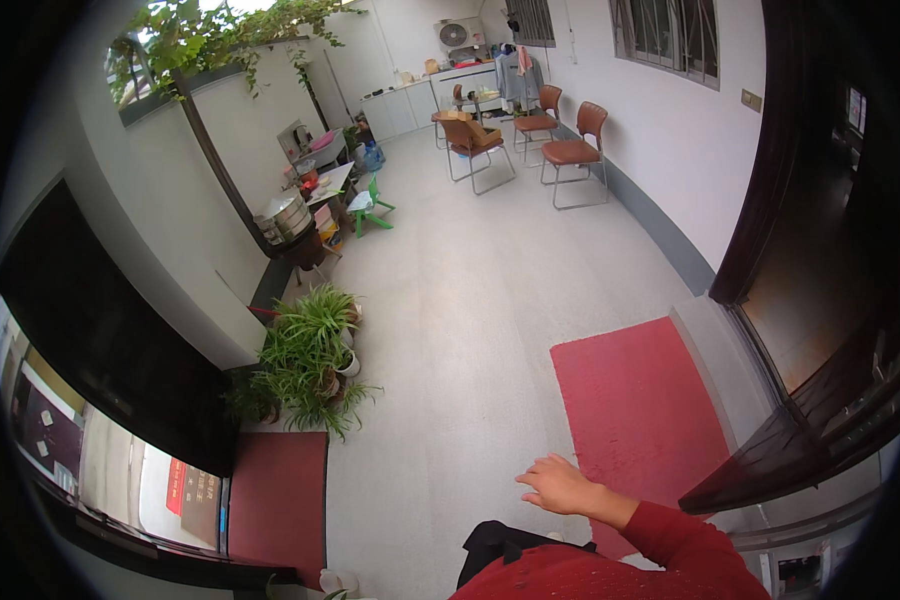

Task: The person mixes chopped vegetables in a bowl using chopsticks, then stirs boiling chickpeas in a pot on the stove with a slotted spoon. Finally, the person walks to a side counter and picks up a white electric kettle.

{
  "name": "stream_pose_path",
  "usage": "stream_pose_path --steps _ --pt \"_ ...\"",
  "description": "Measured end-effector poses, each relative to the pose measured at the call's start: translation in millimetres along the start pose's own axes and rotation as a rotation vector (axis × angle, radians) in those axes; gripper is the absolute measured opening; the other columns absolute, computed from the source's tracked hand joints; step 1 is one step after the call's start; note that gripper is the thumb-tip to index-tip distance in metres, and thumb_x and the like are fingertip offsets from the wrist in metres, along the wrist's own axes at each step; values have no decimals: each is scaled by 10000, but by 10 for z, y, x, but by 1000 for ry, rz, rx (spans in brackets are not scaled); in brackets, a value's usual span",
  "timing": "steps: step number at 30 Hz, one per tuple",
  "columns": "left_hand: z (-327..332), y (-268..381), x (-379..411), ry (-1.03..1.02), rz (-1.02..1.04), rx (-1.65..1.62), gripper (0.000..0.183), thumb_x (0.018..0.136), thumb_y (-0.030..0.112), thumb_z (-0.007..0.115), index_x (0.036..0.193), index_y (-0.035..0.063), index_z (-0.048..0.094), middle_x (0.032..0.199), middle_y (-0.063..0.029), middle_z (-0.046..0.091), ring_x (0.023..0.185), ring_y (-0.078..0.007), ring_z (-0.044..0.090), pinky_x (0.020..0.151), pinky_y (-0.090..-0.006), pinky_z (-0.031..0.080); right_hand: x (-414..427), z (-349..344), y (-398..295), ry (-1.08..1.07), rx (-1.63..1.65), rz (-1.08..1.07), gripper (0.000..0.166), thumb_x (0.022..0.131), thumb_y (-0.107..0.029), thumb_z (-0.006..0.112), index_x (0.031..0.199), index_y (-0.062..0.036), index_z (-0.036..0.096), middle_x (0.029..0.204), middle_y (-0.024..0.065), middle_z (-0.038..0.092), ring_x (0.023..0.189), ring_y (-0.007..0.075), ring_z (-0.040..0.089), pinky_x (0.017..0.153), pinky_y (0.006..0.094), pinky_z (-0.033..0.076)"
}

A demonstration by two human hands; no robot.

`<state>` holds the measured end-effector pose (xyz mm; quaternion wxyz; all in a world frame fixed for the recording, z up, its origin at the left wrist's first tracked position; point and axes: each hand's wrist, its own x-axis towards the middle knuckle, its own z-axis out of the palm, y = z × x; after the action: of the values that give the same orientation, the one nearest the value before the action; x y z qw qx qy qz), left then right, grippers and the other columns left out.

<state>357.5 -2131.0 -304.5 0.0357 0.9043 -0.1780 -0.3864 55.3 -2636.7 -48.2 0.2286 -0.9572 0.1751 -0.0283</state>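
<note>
My right hand (561, 484) hangs in the air in front of my body, in a red sleeve (679, 536). Its fingers are slightly spread and nothing is in them. Behind the hand lie pale grey flooring (450, 360) and the edge of a red floor mat (637, 405). My left hand is out of view. Below, part of my dark trousers (487, 551) shows.
On the right, a dark door (802, 457) stands open beside a doorway. Potted spider plants (315, 330) and a second red mat (279, 495) lie left. Farther off are brown chairs (574, 152), a green stool chair (371, 206) and a stacked metal steamer (285, 216).
</note>
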Motion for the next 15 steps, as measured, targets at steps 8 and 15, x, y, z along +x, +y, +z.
stream_pose_path --steps 8,15 --pt "-1057 1144 1363 -21 -348 -147 283 761 304 682 880 56 617 845 -174 642 857 -335 626 732 -461 480 2226 -93 1353 -15 94 83 348 856 -343 584 1104 -109 653 996 114 669 997 296 592 927 437 409" --pt "-2427 3651 3481 345 -459 -982 534 784 132 656 1246 -42 453 1119 -248 600 936 -339 626 835 -373 500 1474 -67 3772 -277 53 1401 382 809 -311 635 1060 -25 669 1132 167 636 1080 341 590 892 418 480"
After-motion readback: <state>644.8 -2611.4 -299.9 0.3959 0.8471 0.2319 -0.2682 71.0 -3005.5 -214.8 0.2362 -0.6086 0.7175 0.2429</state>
